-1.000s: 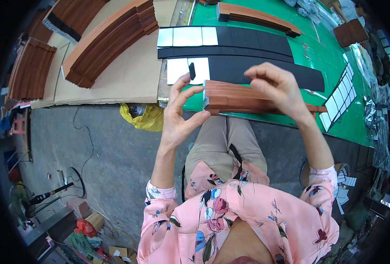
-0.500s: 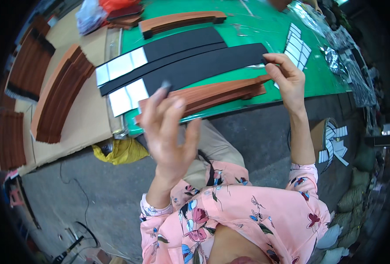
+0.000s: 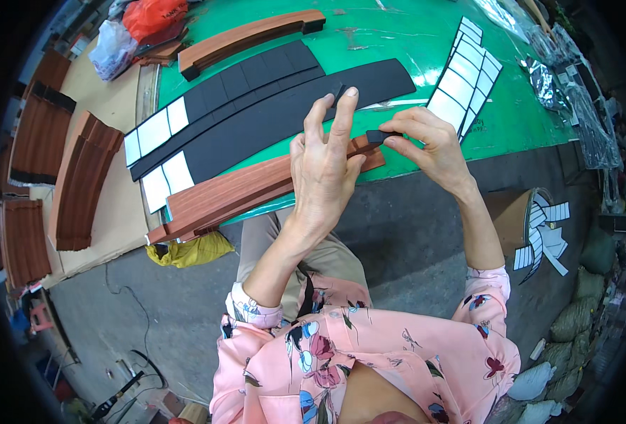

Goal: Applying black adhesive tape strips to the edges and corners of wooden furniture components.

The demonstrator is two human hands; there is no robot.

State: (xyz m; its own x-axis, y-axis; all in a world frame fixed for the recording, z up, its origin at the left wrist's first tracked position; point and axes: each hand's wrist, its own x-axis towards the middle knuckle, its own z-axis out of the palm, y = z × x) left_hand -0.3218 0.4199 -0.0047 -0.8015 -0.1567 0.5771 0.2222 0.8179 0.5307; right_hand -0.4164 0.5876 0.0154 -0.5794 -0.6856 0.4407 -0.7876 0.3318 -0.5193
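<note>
A curved, brown wood-grain moulding lies along the front edge of the green tabletop. At its right end, my right hand pinches a small black pad against the wood between thumb and fingers. My left hand is over the middle of the moulding, its index and middle fingers raised. A second small black piece shows at those fingertips, partly hidden by them. Behind the hands are black foam sheets with white backing squares at their left ends.
Another brown moulding with black ends lies at the back. More curved mouldings rest on the cardboard-covered surface at left. White-backed strips lie at the right. Below the table edge stands a bin with white scraps.
My left hand has moved right and up, over the moulding. My right hand has come lower and left, now pressing a black pad on the moulding's end. The view has shifted slightly.
</note>
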